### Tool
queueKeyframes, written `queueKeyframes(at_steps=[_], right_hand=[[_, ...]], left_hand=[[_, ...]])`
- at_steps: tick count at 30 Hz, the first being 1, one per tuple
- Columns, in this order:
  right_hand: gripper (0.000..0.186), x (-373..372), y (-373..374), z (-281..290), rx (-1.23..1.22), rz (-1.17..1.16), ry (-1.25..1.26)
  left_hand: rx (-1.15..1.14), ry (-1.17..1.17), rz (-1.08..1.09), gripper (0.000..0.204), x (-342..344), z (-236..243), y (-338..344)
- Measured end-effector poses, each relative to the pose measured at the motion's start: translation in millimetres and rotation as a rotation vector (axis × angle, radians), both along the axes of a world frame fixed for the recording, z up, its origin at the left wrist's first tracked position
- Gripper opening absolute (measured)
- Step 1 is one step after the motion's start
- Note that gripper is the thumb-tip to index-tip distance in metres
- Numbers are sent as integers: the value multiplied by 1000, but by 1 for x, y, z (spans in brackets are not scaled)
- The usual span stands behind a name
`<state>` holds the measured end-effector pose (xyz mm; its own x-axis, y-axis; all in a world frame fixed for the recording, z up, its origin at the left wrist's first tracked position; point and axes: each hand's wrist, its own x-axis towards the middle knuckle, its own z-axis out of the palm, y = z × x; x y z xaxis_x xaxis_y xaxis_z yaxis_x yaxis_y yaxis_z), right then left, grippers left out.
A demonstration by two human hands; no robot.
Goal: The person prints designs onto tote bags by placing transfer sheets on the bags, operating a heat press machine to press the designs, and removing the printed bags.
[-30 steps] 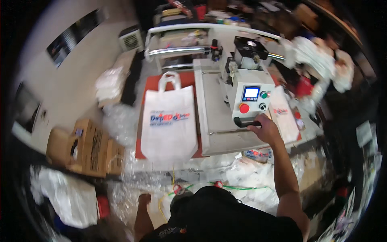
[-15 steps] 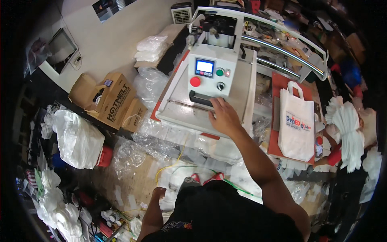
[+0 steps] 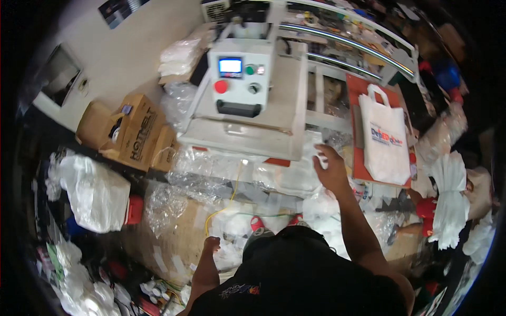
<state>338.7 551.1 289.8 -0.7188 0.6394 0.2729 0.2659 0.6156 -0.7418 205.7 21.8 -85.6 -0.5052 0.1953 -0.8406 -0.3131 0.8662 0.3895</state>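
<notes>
My right hand [image 3: 330, 167] is open, fingers apart and bent, and holds nothing. It hovers in the gap between the white heat press [image 3: 240, 84] and the red board [image 3: 356, 121]. On that board lies a white handled bag [image 3: 385, 139] with a printed design, flat, its handle away from me. The press head's black handle [image 3: 238, 108] is untouched, and its panel has a lit screen, a red button and a green button. My left hand [image 3: 212, 245] hangs low at my left side, near nothing on the bench; its fingers are mostly hidden.
Steel guide rails [image 3: 348, 45] run behind the board. Open cardboard boxes [image 3: 139, 131] and a stuffed white sack [image 3: 95, 192] stand left. Clear plastic and a yellow cord [image 3: 219, 211] lie on the floor. At right, a co-worker's red sleeve [image 3: 428, 216] shows beside bunched white bags [image 3: 450, 200].
My right hand has let go of the press handle and moved right, toward the board with the bag. The view has shifted, so the press appears farther left and higher.
</notes>
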Motion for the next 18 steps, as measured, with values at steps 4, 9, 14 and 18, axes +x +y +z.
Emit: queueKeyframes(at_steps=[4,9,14,18], right_hand=[[20,94,64,-53,50,-183,8],[22,205,183,-96,129,-462,-69],[32,237,342,-101,388,-500,-75],[35,238,440,-104,430,-472,-291]], left_hand=[[192,205,-181,12,-16,8,-10],[9,72,147,22,-17,53,86],[21,108,197,22,34,70,149],[-53,87,196,19,117,81,200]])
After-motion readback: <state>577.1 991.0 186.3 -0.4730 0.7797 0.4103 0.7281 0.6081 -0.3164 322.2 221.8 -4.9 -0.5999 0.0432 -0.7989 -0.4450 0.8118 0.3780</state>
